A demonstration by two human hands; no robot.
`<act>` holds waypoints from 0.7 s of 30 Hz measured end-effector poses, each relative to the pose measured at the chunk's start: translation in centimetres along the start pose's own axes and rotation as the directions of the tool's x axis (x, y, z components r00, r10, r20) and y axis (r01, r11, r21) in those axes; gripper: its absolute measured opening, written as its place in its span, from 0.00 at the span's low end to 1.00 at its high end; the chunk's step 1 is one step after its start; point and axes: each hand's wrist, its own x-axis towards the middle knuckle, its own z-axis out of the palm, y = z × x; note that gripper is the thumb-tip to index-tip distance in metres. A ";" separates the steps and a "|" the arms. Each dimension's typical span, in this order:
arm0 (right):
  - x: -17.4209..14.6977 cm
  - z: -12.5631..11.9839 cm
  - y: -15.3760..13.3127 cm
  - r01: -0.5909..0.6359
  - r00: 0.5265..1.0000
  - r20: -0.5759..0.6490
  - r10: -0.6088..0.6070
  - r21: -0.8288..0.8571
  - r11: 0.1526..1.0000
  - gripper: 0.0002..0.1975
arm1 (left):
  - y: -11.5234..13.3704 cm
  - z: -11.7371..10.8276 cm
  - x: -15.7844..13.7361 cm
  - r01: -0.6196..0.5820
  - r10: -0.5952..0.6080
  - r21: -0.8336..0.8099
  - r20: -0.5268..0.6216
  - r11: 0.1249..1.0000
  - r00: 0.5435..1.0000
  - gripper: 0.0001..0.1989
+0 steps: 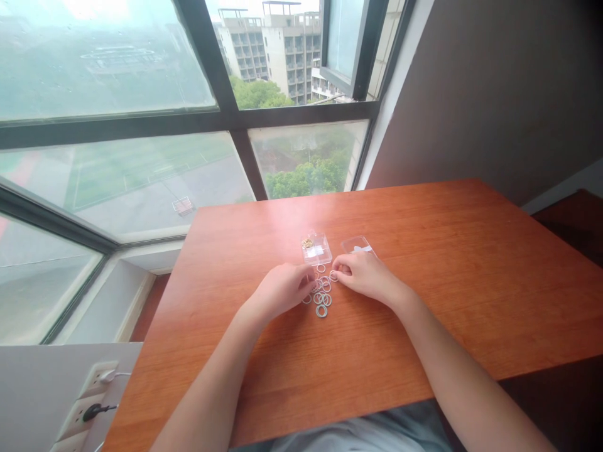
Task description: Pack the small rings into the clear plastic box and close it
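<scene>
Several pale, silvery rings [323, 299] lie in a loose cluster on the wooden table, some overlapping. My left hand [285, 287] reaches in from the left side of the cluster, its fingers curled and closed against the rings; what sits between the fingertips is hidden. On the other side, my right hand [370, 275] pinches a pale ring [334, 275] at its thumb and fingertips. Just beyond the cluster stands a small clear plastic box [323, 257] with gold-coloured rings [307, 243] inside. A clear lid-like piece [351, 242] lies partly behind my right hand.
The reddish-brown tabletop [461, 263] runs up to a dark-framed window [301, 116] at the back. A grey wall [471, 94] rises at the right. Low on the left, plugs sit in wall sockets [89, 408].
</scene>
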 end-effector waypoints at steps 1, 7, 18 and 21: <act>0.0 0.0 0.0 0.001 1.000 0.004 -0.001 0.002 1.000 0.06 | 0.0 0.0 0.0 -0.008 0.008 -0.003 0.002 1.000 1.000 0.08; 0.0 -0.3 0.1 0.007 1.000 0.001 -0.007 -0.013 1.000 0.06 | 0.1 -0.1 0.0 -0.028 0.027 -0.050 -0.010 0.998 1.000 0.08; -0.1 -0.1 0.3 -0.002 1.000 0.000 0.002 0.010 1.000 0.06 | -0.5 -0.5 -0.1 0.013 -0.015 -0.062 -0.026 0.998 1.000 0.06; -0.1 -0.2 0.3 -0.004 1.000 0.009 0.004 0.013 1.000 0.06 | -0.5 -0.8 -0.2 0.019 -0.020 -0.051 -0.024 0.999 1.000 0.06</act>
